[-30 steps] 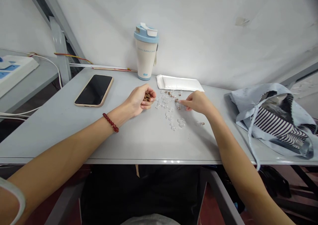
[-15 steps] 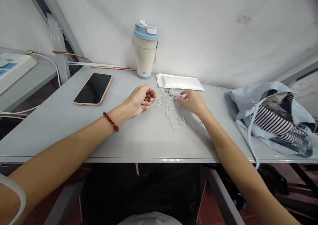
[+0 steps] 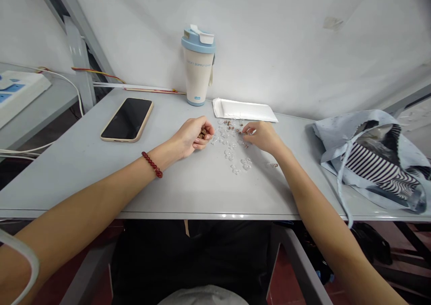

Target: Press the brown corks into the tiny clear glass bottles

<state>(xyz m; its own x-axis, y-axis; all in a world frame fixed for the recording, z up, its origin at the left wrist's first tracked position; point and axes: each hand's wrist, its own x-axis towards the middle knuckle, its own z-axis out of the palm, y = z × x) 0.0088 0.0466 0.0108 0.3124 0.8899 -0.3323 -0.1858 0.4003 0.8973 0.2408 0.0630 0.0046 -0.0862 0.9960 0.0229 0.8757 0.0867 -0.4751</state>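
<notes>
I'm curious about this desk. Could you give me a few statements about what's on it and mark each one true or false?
1. The left hand cups small brown pieces. True.
2. The dark red bead bracelet is on the right wrist. False: it is on the left wrist.
3. The right hand reaches among small clear pieces. True.
4. The cream bottle with a pale blue lid lies on its side. False: it stands upright by the wall.
5. The black-screened phone in a tan case lies left of both hands. True.
</notes>
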